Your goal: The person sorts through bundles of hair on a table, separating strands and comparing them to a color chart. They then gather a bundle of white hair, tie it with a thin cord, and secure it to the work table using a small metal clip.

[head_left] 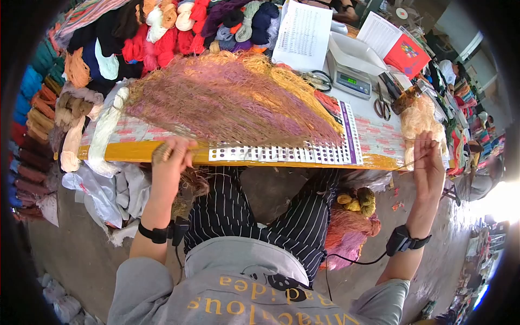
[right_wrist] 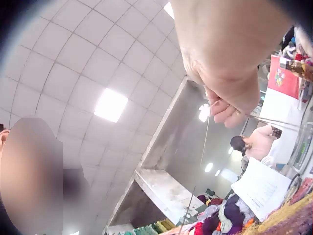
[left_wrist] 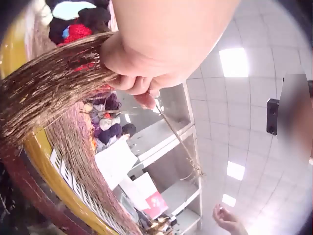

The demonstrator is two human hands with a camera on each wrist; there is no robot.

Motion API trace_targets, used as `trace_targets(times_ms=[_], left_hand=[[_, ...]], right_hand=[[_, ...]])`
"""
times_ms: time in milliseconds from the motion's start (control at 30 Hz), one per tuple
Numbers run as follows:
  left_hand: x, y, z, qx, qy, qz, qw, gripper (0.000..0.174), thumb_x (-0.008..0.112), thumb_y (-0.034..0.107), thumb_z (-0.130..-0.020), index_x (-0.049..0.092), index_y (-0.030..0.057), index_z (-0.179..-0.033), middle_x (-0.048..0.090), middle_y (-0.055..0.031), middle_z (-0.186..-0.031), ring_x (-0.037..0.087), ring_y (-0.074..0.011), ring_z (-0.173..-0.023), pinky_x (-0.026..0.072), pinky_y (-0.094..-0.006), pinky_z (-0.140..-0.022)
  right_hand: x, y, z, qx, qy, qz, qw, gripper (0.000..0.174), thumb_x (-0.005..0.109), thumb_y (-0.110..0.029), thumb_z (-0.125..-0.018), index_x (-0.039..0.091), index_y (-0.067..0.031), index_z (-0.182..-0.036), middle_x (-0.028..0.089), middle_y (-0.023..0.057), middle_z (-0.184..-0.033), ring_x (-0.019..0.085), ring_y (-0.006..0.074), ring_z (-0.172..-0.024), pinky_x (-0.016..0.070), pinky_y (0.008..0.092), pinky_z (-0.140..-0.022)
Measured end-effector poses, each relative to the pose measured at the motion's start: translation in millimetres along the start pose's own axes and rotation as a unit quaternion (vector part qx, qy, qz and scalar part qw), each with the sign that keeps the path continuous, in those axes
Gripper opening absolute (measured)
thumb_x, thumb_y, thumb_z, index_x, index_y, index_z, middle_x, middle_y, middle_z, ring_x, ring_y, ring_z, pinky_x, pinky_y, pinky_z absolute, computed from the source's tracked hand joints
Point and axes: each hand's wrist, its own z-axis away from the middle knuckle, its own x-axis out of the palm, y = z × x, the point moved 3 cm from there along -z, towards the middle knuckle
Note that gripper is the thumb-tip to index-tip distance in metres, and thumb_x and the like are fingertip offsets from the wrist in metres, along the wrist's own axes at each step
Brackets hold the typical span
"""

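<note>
My left hand [head_left: 174, 151], at the table's near edge on the left, grips a bundle of brown yarn [left_wrist: 54, 88]. The bundle's loose strands hang below the edge, and a thin twisted end pokes out past the fingers in the left wrist view. Far off to the right, my right hand [head_left: 429, 162] pinches a thin strand [right_wrist: 276, 122] between thumb and fingertips, beside a peach-coloured skein [head_left: 420, 116]. Between the hands, a wide fan of mauve, brown and yellow yarn [head_left: 206, 103] lies across the table, its near ends along a white strip with dark holes [head_left: 260, 154].
A white skein [head_left: 108, 130] drapes over the table's left edge. Coloured yarn skeins [head_left: 184, 27] are heaped at the back. Toward the back right are printed sheets [head_left: 302, 35], a digital scale [head_left: 352, 81], scissors [head_left: 382, 103] and a red booklet [head_left: 407, 56].
</note>
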Motion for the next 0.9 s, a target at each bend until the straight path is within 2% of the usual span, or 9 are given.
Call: trace_targets(times_ms=[67,167,233,267,300,400,467,667,900], left_hand=[[-17,-2,-20,0.017,0.04,-0.017,0.999,0.024,0.05,0.022,-0.094,0.063,0.0024,-0.094,0.056,-0.0002,-0.064,0.033,-0.0012,-0.047,0.0218,-0.0176,-0.042],[-44,-3,-51,0.178,0.144,-0.212,0.95,0.025,0.049,0.022,-0.094,0.064,0.0036,-0.102,0.066,-0.0017,-0.08,0.03,0.0,-0.046,0.022,-0.0174,-0.042],[-67,-8,-67,0.165,0.208,-0.139,0.954,0.023,0.05,0.017,-0.093,0.064,0.0007,-0.101,0.066,-0.0087,-0.102,0.059,-0.0161,-0.083,0.0424,-0.0294,-0.086],[-79,-11,-72,0.17,0.197,-0.173,0.95,0.026,0.047,0.018,-0.094,0.061,0.0017,-0.11,0.063,-0.0101,-0.11,0.055,-0.0097,-0.069,0.0443,-0.0218,-0.069],[-88,-6,-73,0.169,0.193,-0.171,0.951,0.026,0.047,0.018,-0.094,0.061,0.0017,-0.11,0.063,-0.0101,-0.11,0.055,-0.0097,-0.069,0.0443,-0.0218,-0.069],[-127,-4,-71,0.105,0.179,0.024,0.978,0.031,0.043,0.02,-0.096,0.053,0.0036,-0.12,0.063,-0.0091,-0.103,0.042,-0.0041,-0.054,0.0353,-0.0163,-0.049],[-177,-22,-76,0.039,0.275,0.203,0.939,0.034,0.04,0.022,-0.097,0.048,0.0058,-0.126,0.059,-0.0056,-0.086,0.029,-0.0019,-0.047,0.021,-0.0165,-0.039],[-274,-45,-77,0.1,0.402,0.097,0.905,0.032,0.04,0.026,-0.098,0.052,0.0074,-0.12,0.049,0.0,-0.071,0.027,-0.0036,-0.045,0.0202,-0.0193,-0.038],[-290,-36,-97,0.141,0.33,0.015,0.933,0.034,0.044,0.031,-0.097,0.054,0.0069,-0.118,0.046,0.0031,-0.069,0.027,-0.0021,-0.048,0.0196,-0.0179,-0.042]], right_hand=[[-2,19,-5,0.017,-0.055,-0.004,0.998,0.013,0.048,-0.008,-0.093,0.055,0.0033,-0.097,0.053,0.0172,-0.118,0.047,0.0287,-0.118,0.0347,0.0431,-0.107],[5,30,-11,0.031,-0.088,0.0,0.996,0.016,0.049,-0.008,-0.092,0.053,0.0049,-0.1,0.054,0.0178,-0.117,0.049,0.0285,-0.116,0.0371,0.0424,-0.106],[4,32,-17,0.015,-0.051,0.074,0.996,0.018,0.049,-0.009,-0.092,0.052,0.0063,-0.102,0.054,0.0185,-0.117,0.049,0.0284,-0.115,0.0389,0.0417,-0.104],[1,31,-21,0.011,-0.05,0.075,0.996,0.018,0.049,-0.009,-0.092,0.052,0.0063,-0.102,0.054,0.0185,-0.117,0.049,0.0284,-0.115,0.0389,0.0417,-0.104],[-6,30,-26,0.012,-0.022,0.082,0.996,0.02,0.049,-0.008,-0.092,0.051,0.0071,-0.104,0.054,0.0188,-0.116,0.05,0.0283,-0.114,0.0398,0.0413,-0.104],[-50,23,-40,0.022,0.038,0.084,0.996,0.023,0.048,-0.008,-0.092,0.05,0.0088,-0.108,0.054,0.0193,-0.116,0.052,0.0281,-0.112,0.0415,0.0402,-0.102],[-83,18,-51,0.028,0.068,0.07,0.995,0.024,0.048,-0.007,-0.092,0.049,0.0097,-0.11,0.054,0.0195,-0.117,0.052,0.0279,-0.11,0.0423,0.0397,-0.101],[-136,12,-61,0.041,0.14,0.091,0.985,0.025,0.047,-0.007,-0.092,0.049,0.0098,-0.111,0.055,0.0185,-0.116,0.053,0.0257,-0.109,0.0443,0.038,-0.099],[-148,16,-84,0.05,0.128,0.113,0.984,0.025,0.048,-0.009,-0.092,0.05,0.0061,-0.111,0.056,0.0176,-0.114,0.054,0.0265,-0.108,0.0445,0.0384,-0.098]])
